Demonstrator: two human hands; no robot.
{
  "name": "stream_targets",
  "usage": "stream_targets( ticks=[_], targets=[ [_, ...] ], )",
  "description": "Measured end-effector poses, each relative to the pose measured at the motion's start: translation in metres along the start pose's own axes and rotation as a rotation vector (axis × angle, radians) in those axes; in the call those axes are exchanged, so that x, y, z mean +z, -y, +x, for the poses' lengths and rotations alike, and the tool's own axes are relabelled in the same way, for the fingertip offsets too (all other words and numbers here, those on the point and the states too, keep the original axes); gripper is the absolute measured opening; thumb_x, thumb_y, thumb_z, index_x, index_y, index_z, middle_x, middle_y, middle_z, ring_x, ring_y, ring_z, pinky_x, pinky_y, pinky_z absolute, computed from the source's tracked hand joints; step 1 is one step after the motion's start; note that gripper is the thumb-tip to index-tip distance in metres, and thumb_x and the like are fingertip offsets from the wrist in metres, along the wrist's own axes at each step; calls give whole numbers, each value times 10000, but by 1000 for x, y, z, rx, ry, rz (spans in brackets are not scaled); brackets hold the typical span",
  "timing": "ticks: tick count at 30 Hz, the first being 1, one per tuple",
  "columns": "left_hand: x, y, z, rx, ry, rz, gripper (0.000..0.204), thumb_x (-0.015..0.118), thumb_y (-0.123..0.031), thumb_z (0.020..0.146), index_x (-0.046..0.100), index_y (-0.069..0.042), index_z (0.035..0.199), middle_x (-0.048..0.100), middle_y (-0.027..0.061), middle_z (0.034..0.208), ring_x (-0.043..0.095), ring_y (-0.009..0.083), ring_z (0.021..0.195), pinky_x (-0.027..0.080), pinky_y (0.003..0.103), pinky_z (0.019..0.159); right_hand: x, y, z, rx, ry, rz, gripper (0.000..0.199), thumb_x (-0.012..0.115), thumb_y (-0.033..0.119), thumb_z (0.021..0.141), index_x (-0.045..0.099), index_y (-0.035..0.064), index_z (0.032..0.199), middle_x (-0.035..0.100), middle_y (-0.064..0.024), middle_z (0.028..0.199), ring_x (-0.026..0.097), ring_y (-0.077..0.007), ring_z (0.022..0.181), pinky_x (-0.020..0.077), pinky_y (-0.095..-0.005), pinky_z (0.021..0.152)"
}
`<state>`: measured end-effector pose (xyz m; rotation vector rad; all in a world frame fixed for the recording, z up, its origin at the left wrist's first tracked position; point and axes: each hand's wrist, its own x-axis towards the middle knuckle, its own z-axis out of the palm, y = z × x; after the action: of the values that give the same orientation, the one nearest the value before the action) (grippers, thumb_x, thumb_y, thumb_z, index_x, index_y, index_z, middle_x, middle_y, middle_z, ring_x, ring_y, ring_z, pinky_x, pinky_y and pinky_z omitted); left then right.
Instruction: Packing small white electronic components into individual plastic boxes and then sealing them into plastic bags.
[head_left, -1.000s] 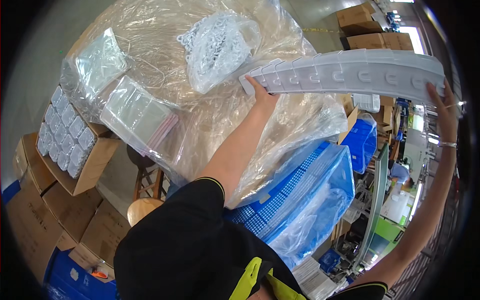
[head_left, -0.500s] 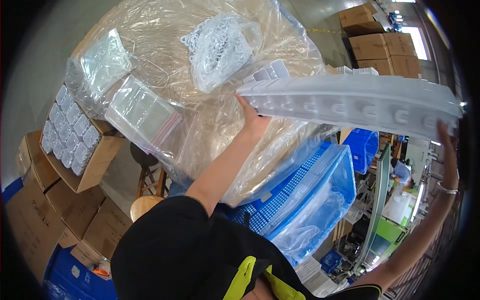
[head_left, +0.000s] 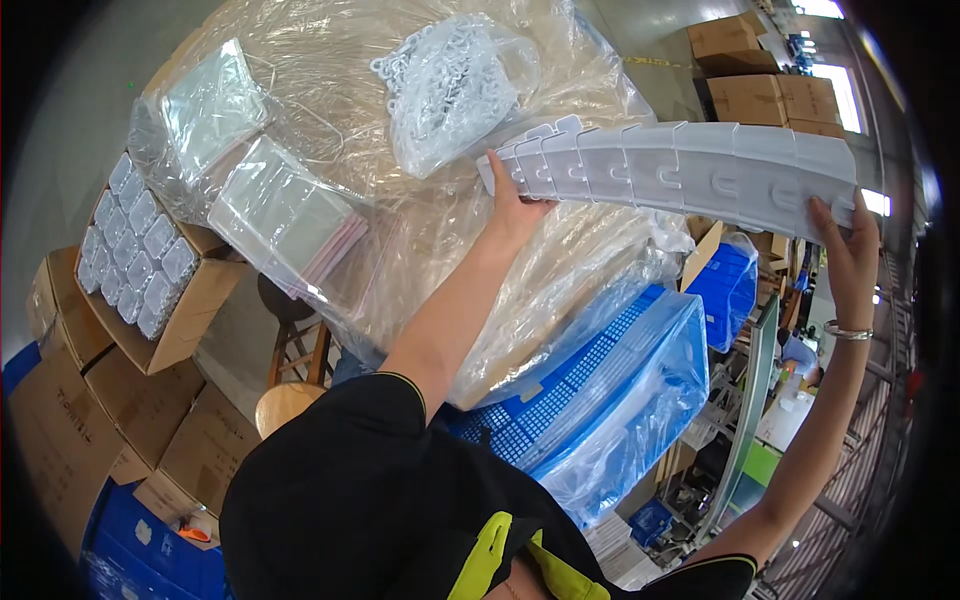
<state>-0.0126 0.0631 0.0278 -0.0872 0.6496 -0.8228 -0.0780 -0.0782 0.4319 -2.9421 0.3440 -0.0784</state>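
Grey plastic strip of linked tabbed pieces (head_left: 690,165) stretched in the air between left hand (head_left: 512,200) and right hand (head_left: 848,250), fingers closed only on its ends; the unsupported middle could sag or snap apart above the plastic-covered pile (head_left: 420,260)

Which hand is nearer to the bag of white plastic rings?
Left. The left hand grips the grey tray strip just below the bag of white plastic rings; the right hand holds the strip's far end.

Pale grey tray stack (head_left: 690,170) — blue mesh crate (head_left: 600,400) — black sleeve (head_left: 370,470)
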Motion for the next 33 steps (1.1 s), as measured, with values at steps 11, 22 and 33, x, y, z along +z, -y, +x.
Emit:
stream_targets(
  ticks=[11, 22, 33],
  targets=[
    [34, 39, -46, 9, 49, -175, 684, 427, -608, 851, 378, -129, 1337, 404, 82, 1365, 394, 290, 1239, 319, 483, 1038, -110, -46, -47, 123, -99, -241, 530, 554, 166, 914, 330, 1, 1365, 629, -156, 1082, 596, -223, 1051, 475, -369, 927],
    [-66, -32, -33, -9, 115, -152, 691, 242, -635, 889, 364, -144, 1360, 396, 77, 1384, 386, 295, 1260, 302, 486, 1046, 55, 52, -48, 136, 96, 146, 433, 609, 72, 869, 453, -13, 1264, 604, -85, 1042, 603, -135, 899, 509, -252, 776],
    [-20, -11, -58, -9, 83, 19, 695, 281, -625, 888, 332, -133, 1375, 369, 93, 1395, 356, 306, 1279, 283, 488, 1057, 62, 61, -57, 83, -5, 233, 449, 628, 51, 845, 462, -30, 1254, 629, -110, 964, 612, -141, 861, 519, -260, 722]
  ],
)
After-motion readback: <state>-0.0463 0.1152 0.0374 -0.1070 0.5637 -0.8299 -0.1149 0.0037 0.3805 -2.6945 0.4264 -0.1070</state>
